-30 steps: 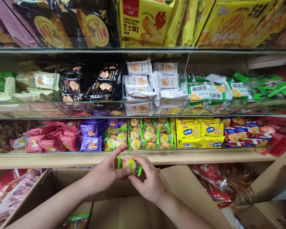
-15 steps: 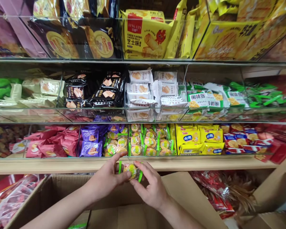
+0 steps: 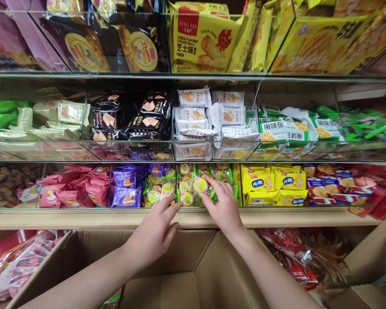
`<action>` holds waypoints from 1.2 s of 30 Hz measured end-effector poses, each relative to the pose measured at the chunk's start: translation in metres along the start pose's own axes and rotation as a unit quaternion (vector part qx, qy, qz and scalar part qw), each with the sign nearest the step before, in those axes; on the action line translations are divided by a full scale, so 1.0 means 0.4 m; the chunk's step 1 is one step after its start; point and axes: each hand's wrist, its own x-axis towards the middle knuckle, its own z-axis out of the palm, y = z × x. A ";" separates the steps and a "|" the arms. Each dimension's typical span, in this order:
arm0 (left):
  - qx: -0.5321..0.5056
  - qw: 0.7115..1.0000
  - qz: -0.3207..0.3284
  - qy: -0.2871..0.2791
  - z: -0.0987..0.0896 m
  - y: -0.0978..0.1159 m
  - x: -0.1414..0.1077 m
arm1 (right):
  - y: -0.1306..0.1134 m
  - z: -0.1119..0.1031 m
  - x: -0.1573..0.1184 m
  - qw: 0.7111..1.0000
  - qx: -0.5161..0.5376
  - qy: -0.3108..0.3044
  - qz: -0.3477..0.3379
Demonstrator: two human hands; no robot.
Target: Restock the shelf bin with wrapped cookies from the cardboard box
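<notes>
My right hand (image 3: 224, 205) reaches up to the bottom shelf and pinches a small clear packet of round biscuits (image 3: 200, 185) with green ends between thumb and fingers. The packet is in front of a compartment of similar biscuit packets (image 3: 187, 198); whether it touches them I cannot tell. Just left and lower, my left hand (image 3: 152, 227) has nothing in it. Its fingers are apart and point toward the shelf's front edge. Below both hands stands an open cardboard box (image 3: 209, 266), with a bit of green packaging (image 3: 115, 298) low inside.
Purple packets (image 3: 126, 189) and pink packets (image 3: 72, 193) fill compartments to the left, yellow packets (image 3: 259, 184) to the right. A clear front panel (image 3: 131, 150) edges the shelf above. A wooden ledge (image 3: 93, 218) runs between the bottom shelf and the box.
Both hands held the biscuit packet over the ledge before. My left hand has let go and dropped slightly; my right hand has carried the packet up to the bottom shelf. The view shifted slightly.
</notes>
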 end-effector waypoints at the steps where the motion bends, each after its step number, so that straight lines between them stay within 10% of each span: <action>1: 0.066 0.997 0.045 0.006 -0.001 -0.004 0.005 | 0.000 0.009 0.018 1.000 -0.021 -0.020 0.000; 10: 0.290 0.953 0.084 -0.015 0.031 -0.019 0.058 | -0.012 0.083 0.075 0.983 -0.137 -0.123 0.017; 27: 0.268 0.962 0.024 -0.046 0.052 -0.013 0.073 | 0.021 0.061 0.011 0.973 -0.189 -0.131 -0.027; 36: 0.239 0.968 0.018 -0.076 0.035 -0.017 0.065 | -0.057 -0.003 -0.053 0.989 -0.097 -0.087 -0.070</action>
